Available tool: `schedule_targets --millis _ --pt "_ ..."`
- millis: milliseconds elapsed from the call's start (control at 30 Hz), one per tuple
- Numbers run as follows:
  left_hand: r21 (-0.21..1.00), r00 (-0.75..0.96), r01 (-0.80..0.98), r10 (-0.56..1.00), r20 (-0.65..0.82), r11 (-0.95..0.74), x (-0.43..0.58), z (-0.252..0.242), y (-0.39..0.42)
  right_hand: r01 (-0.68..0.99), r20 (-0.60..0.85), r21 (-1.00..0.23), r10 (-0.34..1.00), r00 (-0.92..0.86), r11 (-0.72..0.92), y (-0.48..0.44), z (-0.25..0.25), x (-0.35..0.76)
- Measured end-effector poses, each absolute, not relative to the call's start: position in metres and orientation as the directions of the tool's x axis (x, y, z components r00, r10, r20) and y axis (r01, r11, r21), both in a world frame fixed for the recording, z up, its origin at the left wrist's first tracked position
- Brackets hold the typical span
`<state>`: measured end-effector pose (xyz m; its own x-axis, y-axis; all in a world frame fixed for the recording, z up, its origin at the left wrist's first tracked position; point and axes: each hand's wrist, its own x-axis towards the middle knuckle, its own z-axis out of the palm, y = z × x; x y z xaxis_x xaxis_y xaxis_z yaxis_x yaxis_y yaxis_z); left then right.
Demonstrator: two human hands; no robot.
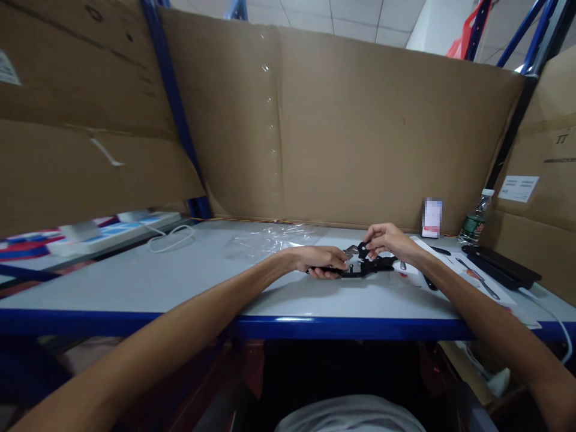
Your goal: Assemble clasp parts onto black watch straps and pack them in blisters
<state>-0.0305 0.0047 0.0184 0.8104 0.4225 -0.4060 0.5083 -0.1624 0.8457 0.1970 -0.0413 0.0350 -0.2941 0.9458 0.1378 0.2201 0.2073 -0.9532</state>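
"Gripping what with the left hand (321, 259)?"
"A dark tool (369, 266), while pinching a black piece (362, 249) with the right hand (387, 239)."
"Seeing anything beyond?"
"Yes, clear plastic (274, 237) behind the left hand."

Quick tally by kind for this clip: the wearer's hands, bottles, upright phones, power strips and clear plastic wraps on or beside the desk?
Hands: 2, left hand and right hand
Bottle: 1
Upright phone: 1
Power strip: 1
Clear plastic wrap: 1
Total: 6
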Motion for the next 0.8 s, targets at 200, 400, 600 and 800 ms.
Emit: schedule_targets --millis 200,400,600,800 --pt "0.855 0.827 0.495 0.386 -0.409 -0.154 -0.030 0.013 0.008 0.267 0.108 -0.944 0.946 -0.305 0.194 -0.043 0.018 0.184" --pt "0.899 0.847 0.427 0.393 -0.358 -0.101 -0.029 0.006 0.016 0.467 0.142 -0.840 0.942 -0.304 0.277 -0.030 0.004 0.184" --pt "0.893 0.827 0.441 0.428 -0.366 -0.088 -0.028 0.008 0.012 0.499 0.162 -0.801 0.923 -0.349 0.330 -0.024 0.003 0.191" --pt "0.896 0.817 0.433 0.462 -0.345 -0.095 -0.026 0.009 0.008 0.537 0.226 -0.755 0.919 -0.324 0.375 -0.019 -0.003 0.187"
